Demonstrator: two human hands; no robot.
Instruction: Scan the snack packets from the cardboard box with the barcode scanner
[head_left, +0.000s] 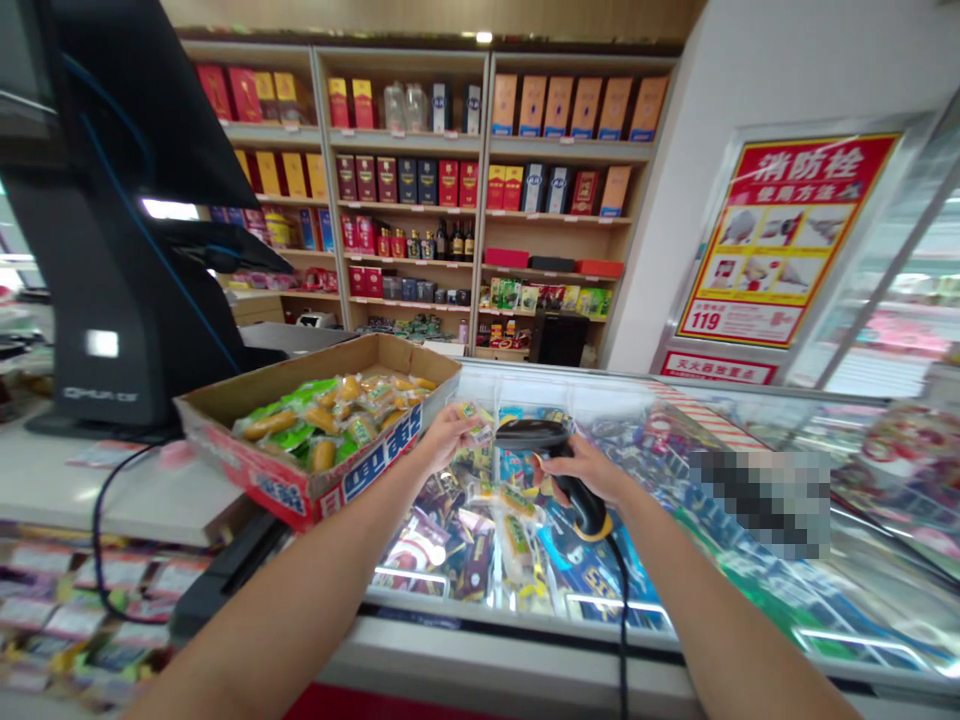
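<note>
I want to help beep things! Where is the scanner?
In the head view, the black barcode scanner is gripped in the person's right hand, above the glass-topped freezer, just right of the left hand holding a small packet.

A red and yellow wall poster is headed 消防栓 使用方法 (fire hydrant instructions), with 119 at its lower left. A red sign beneath it reads 灭火器放置点. Blue lettering on the cardboard box is too skewed to read.
</note>
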